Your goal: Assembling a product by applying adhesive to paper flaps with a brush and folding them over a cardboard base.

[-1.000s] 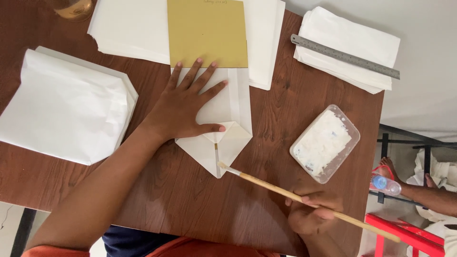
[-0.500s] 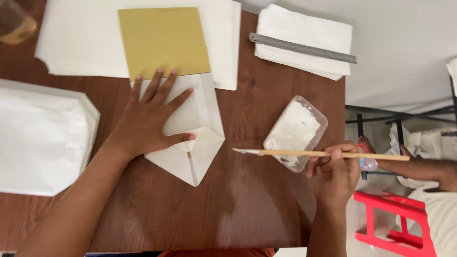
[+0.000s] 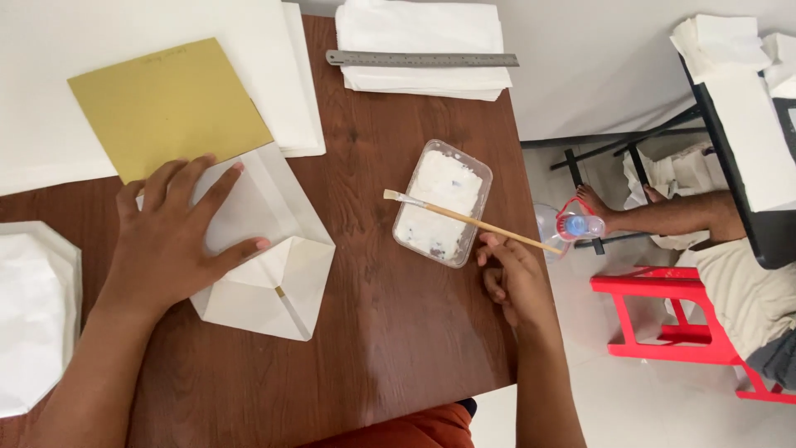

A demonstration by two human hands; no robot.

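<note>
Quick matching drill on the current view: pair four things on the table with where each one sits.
1. brush
2. metal ruler
3. gold sheet
4. folded white paper

a. under the left hand
b. on a stack of white sheets, far edge
c. in the right hand, across the paste tray
d. on large white sheets, far left

Pairs: 1-c, 2-b, 3-d, 4-a

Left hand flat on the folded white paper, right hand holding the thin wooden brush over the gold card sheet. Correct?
Not quite. In the head view the right hand holds the thin wooden brush over the clear plastic tray of white paste, not the gold card sheet. The left hand is flat on the folded white paper.
</note>
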